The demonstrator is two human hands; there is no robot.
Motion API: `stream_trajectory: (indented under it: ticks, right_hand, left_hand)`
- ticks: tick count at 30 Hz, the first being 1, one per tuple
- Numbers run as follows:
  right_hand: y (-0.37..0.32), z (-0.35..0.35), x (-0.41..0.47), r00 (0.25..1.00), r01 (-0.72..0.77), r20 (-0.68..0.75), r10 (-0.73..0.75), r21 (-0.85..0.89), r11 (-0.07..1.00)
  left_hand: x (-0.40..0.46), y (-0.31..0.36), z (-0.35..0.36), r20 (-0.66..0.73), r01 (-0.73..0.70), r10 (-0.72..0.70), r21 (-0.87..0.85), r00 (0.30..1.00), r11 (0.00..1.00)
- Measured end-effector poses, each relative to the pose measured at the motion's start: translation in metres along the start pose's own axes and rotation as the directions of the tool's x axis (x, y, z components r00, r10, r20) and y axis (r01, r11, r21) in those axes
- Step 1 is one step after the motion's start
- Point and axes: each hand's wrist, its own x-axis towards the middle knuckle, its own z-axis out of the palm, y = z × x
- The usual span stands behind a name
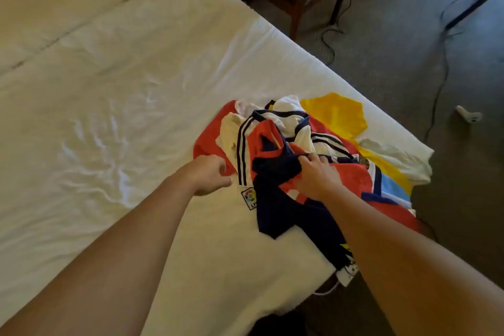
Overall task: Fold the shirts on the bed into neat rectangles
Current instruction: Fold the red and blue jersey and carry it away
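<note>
Shirts [300, 150] heaped unfolded, both hands [210, 174] gripping fabric

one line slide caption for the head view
Both hands, left hand and right hand, dig into a tangled pile of unfolded shirts on the white bed.
</note>
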Motion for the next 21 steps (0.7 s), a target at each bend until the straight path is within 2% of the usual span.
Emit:
stream_trajectory:
  ticks: [4, 7, 11, 18, 21]
  right_hand:
    - [0.009, 0.013, 0.012, 0.998, 0.023, -0.051, -0.03, -0.132, 0.991]
    - [0.02, 0.017, 0.014, 0.995, 0.074, -0.066, -0.081, -0.092, 0.993]
    - [0.017, -0.017, 0.016, 0.993, 0.043, 0.105, -0.046, 0.034, 0.998]
    - [-0.02, -0.093, -0.006, 0.974, 0.176, 0.155, -0.163, -0.074, 0.982]
    - [-0.048, -0.124, -0.044, 0.963, 0.241, 0.132, -0.235, -0.034, 0.97]
  left_hand:
    - [0.025, -0.001, 0.005, 0.005, 0.023, -0.023, -0.034, 1.0, 0.999]
    - [0.028, 0.002, 0.012, 0.036, 0.002, -0.001, -0.046, 0.999, 0.999]
    - [0.016, 0.001, 0.004, 0.023, 0.017, -0.016, -0.076, 1.0, 0.997]
    - [-0.057, -0.015, -0.024, -0.085, 0.068, -0.079, -0.126, 0.993, 0.99]
    - [-0.11, -0.018, -0.032, -0.136, 0.09, -0.108, -0.136, 0.985, 0.987]
